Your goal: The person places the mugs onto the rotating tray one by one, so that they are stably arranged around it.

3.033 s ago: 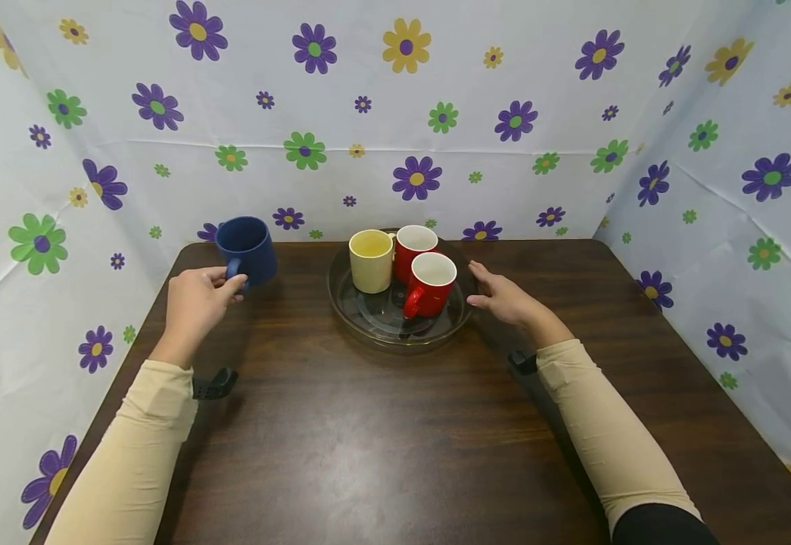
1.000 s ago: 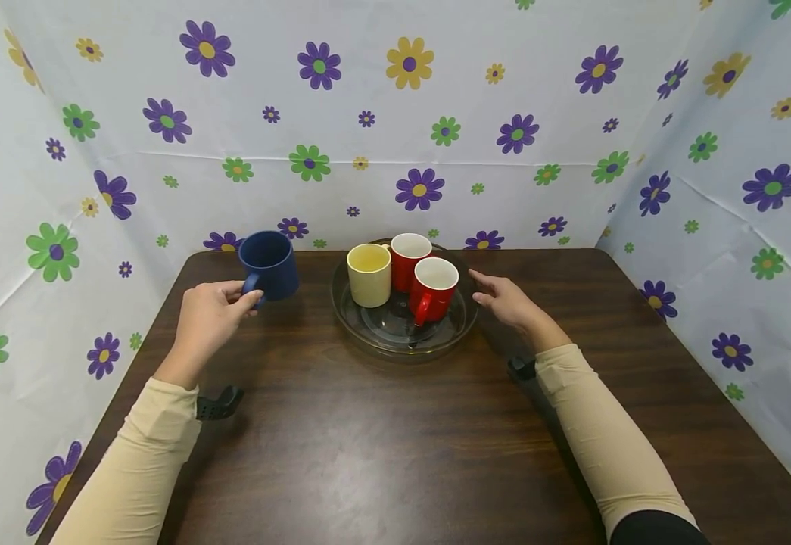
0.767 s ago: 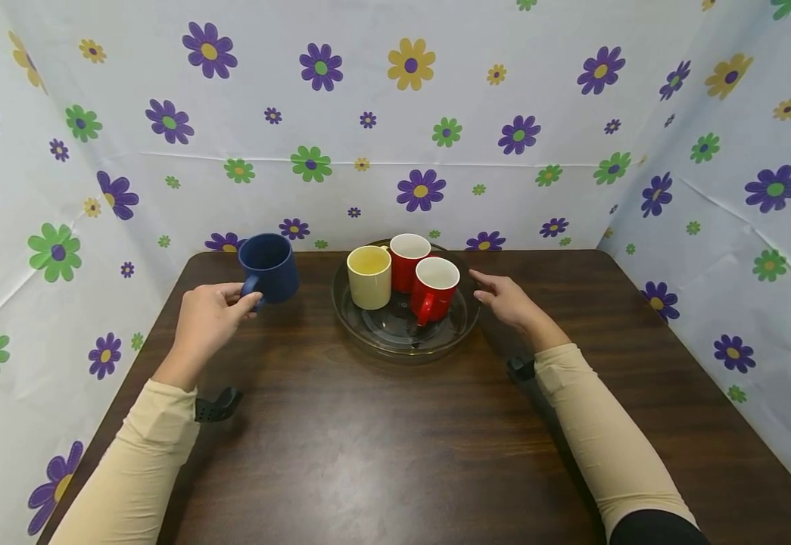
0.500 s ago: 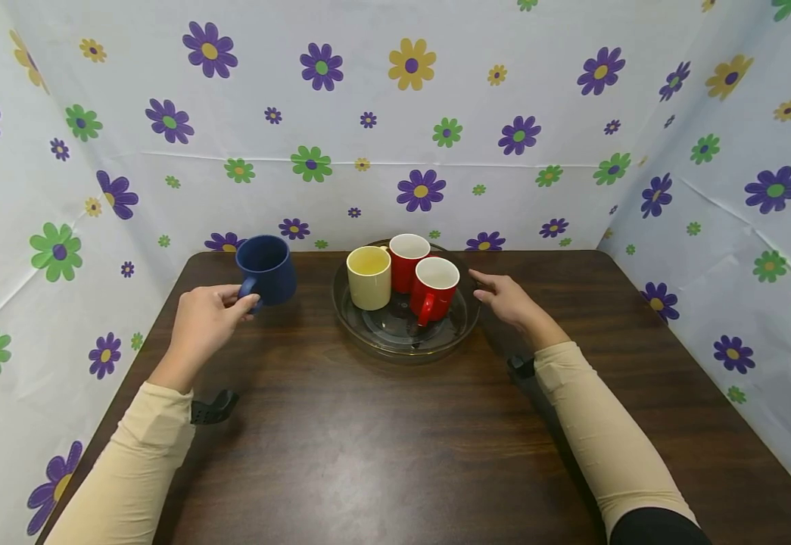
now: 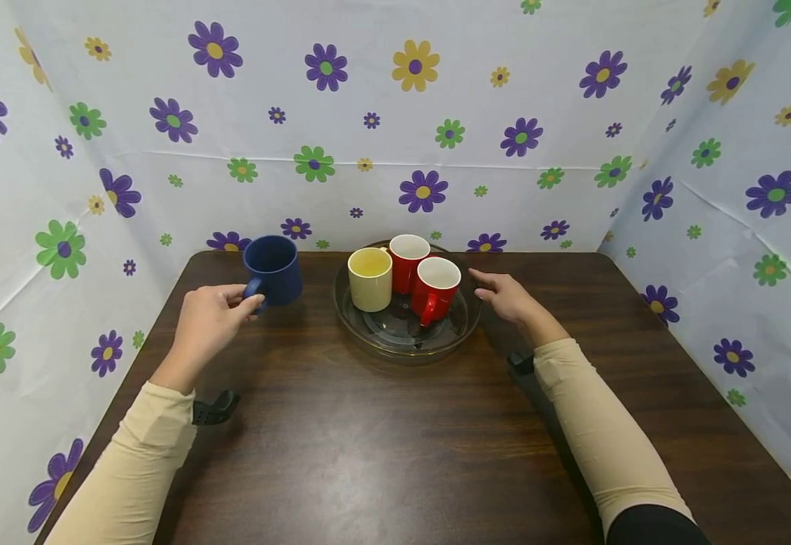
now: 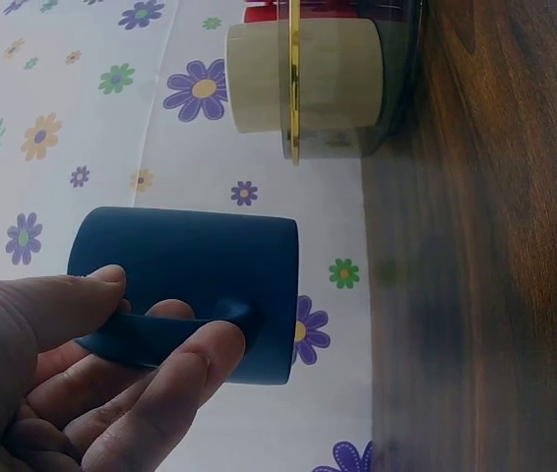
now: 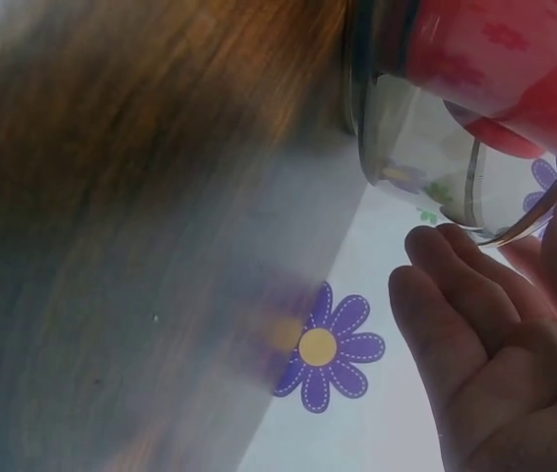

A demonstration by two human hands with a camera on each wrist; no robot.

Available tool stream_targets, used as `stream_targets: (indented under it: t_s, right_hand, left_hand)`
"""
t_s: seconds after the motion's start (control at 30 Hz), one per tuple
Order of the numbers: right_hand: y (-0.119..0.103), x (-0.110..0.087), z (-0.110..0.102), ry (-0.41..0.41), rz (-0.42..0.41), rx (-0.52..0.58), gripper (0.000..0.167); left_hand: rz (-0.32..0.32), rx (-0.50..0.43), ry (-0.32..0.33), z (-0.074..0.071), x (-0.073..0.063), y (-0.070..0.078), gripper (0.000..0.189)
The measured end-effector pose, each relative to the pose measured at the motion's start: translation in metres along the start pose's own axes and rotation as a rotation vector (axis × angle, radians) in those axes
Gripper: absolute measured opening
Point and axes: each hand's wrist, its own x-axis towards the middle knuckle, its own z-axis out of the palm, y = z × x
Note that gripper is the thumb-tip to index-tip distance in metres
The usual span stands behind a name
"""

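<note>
My left hand (image 5: 206, 322) pinches the handle of a blue mug (image 5: 283, 281), left of the round glass tray (image 5: 395, 351). In the left wrist view the mug (image 6: 195, 258) is upright, with a gap between its base and the wooden table. A yellow mug (image 5: 371, 291) and two red mugs, one at the back (image 5: 405, 269) and one in front (image 5: 431, 300), stand in the tray. My right hand (image 5: 509, 300) is at the tray's right side, fingers extended. In the right wrist view its fingertips lie close to the glass wall; whether they touch cannot be told.
The dark wooden table (image 5: 381, 446) runs back to a white flowered sheet (image 5: 361, 98) hung behind it and along both sides. Bare tabletop lies in front of the tray and between the blue mug and the tray.
Over three seconds my left hand has carried the blue mug rightward, nearer the tray; lately it has barely moved. My right hand stays beside the tray. The head view has shifted slightly.
</note>
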Motion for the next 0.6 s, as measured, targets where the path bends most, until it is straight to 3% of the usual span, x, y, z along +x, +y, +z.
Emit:
stream_targets:
  t_s: [0.6]
  right_hand:
    - [0.004, 0.011, -0.001, 0.007, 0.003, 0.005, 0.053]
  left_hand:
    - [0.023, 0.022, 0.006, -0.004, -0.002, 0.003, 0.029]
